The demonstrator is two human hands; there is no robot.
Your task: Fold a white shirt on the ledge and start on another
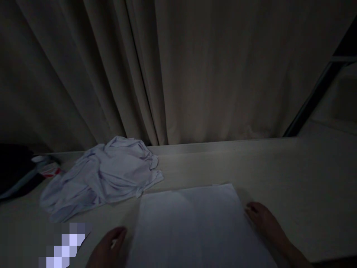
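Both hands are resting at the edges of a folded white garment (192, 227) that is lying flat on the tabletop (292, 175) directly between them. The left hand (107, 249) is sitting at the near left edge of the cloth, fingers curled loosely and apparently touching or just beside the fabric; in this dim light it is not clear whether it is pinching anything. The right hand (263, 219) is lying flat and open at the right edge, fingertips pressing against the side of the cloth near its far corner, gripping nothing.

Judging from the neat rectangular outline, the folding of this piece looks nearly complete, and the hands seem to be squaring and smoothing its sides. Another move here would call for even pressure from both sides so the layers are not sliding apart.

Beyond the left hand, further away and to its left, a crumpled white garment (103, 178) is lying in a loose heap, well apart from the folded one. Farther left of that, a small red-and-white object (48, 169) is sitting beside something dark (13, 171) at the edge of view; neither can be identified. A grey curtain (178, 70) is hanging behind the tabletop.
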